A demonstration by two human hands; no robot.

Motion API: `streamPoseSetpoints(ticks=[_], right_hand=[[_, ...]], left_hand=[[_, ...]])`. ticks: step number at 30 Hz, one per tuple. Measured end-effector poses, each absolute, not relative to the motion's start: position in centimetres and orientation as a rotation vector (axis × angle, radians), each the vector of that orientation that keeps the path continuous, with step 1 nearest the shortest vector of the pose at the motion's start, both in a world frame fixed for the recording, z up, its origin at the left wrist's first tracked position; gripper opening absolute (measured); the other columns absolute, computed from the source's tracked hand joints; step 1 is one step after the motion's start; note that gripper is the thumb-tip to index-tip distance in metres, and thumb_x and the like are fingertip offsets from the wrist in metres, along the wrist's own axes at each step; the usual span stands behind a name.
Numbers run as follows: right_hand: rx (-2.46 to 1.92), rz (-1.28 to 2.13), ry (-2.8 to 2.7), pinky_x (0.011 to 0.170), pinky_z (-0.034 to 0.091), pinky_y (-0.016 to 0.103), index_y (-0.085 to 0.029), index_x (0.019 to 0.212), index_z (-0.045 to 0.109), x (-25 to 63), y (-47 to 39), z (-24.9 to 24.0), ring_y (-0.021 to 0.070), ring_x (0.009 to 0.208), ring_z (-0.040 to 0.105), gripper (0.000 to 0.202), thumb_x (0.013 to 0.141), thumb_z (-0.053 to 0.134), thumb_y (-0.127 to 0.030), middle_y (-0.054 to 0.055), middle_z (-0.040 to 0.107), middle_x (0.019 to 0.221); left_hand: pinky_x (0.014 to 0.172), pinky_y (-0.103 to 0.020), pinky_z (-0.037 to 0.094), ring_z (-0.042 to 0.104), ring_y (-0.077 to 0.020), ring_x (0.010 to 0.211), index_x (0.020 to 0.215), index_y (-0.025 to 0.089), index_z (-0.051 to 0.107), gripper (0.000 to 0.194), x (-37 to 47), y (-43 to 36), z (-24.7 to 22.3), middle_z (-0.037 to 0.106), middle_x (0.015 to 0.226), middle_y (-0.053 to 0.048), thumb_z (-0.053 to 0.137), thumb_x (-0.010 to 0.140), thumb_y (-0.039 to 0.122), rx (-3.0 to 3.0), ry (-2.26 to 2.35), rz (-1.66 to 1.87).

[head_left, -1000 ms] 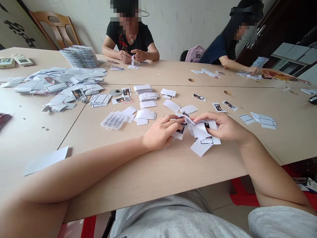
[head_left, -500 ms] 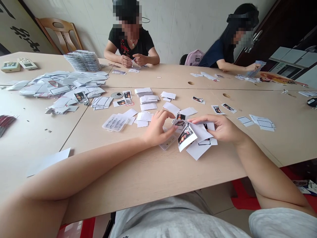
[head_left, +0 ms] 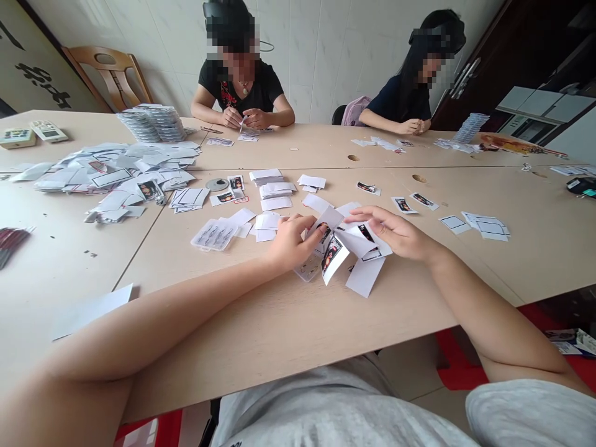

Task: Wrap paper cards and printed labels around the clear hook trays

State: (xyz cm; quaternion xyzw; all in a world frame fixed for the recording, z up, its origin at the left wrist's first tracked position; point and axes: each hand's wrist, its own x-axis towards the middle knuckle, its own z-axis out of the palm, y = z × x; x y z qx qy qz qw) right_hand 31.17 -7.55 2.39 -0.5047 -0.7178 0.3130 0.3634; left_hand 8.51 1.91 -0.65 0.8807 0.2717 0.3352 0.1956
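My left hand (head_left: 295, 242) is closed, thumb and fingers pinching a loose fan of small paper cards (head_left: 334, 254) with black printed pictures. Some cards in the fan show plain white sides, and one white card (head_left: 365, 277) hangs lowest. At the fan's right side is my right hand (head_left: 395, 233), its fingers stretched out and apart; whether they touch the cards is hard to see. Under the cards, partly hidden, sits a clear plastic box (head_left: 307, 270) with small pieces in it. A second clear box (head_left: 214, 234) lies left of my left hand.
Stacks of white cards (head_left: 274, 189) stand beyond my hands. A large heap of white paper packets (head_left: 116, 164) covers the left. Printed cards (head_left: 404, 205) and outlined cards (head_left: 487, 225) lie to the right. Across the table sit two people, one in a black shirt (head_left: 261, 87).
A white card now stands up at my left fingers. My right hand's fingers have loosened and spread from the cards. The person at right has drawn their hand back from the stack.
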Motion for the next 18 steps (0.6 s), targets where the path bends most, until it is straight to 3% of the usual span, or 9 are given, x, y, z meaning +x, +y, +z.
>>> streamPoseSetpoints(ticks=[5,9,11,14,18], right_hand=[[-1.426,0.64,-1.826,0.116,0.017,0.048,-0.032,0.125,0.055,31.5,-7.4,2.5,0.023,0.14,0.028,0.047,0.094,0.029,-0.055,0.002,0.037,0.148],[-1.523,0.45,-1.969,0.111,-0.007,0.06,-0.032,0.118,0.061,30.9,-8.1,3.3,0.0305,0.144,0.012,0.051,0.091,0.029,-0.06,0.0,0.028,0.153],[-1.504,0.339,-2.074,0.11,-0.005,0.062,-0.029,0.109,0.064,30.4,-8.3,3.5,0.0329,0.142,0.018,0.045,0.085,0.045,-0.062,0.002,0.035,0.149],[-1.397,0.201,-2.205,0.111,0.012,0.057,-0.025,0.098,0.065,30.1,-8.2,3.1,0.0324,0.133,0.038,0.039,0.073,0.066,-0.055,0.006,0.051,0.137],[-1.185,0.279,-2.304,0.104,0.033,0.047,-0.024,0.108,0.062,30.8,-7.7,2.8,0.0273,0.121,0.05,0.037,0.077,0.066,-0.044,0.008,0.058,0.126]], left_hand=[[0.073,-0.035,0.032,0.044,-0.0133,0.062,0.062,0.017,0.042,0.036,8.6,1.3,-0.3,0.045,0.054,0.003,0.042,0.091,0.037,2.558,0.718,0.908],[0.074,-0.036,0.028,0.046,-0.0145,0.066,0.064,0.018,0.045,0.033,8.6,0.9,-0.1,0.045,0.054,0.003,0.041,0.091,0.034,2.616,0.732,0.914],[0.075,-0.036,0.028,0.046,-0.014,0.067,0.065,0.018,0.045,0.032,8.5,0.9,-0.2,0.047,0.056,0.002,0.04,0.092,0.033,2.606,0.766,0.914],[0.075,-0.035,0.028,0.045,-0.013,0.066,0.064,0.018,0.041,0.033,8.5,1.1,-0.5,0.044,0.057,0.003,0.04,0.092,0.034,2.566,0.809,0.935],[0.076,-0.034,0.028,0.044,-0.0124,0.065,0.064,0.018,0.041,0.032,8.6,1.4,-0.9,0.042,0.057,0.004,0.042,0.091,0.035,2.523,0.831,0.938]])
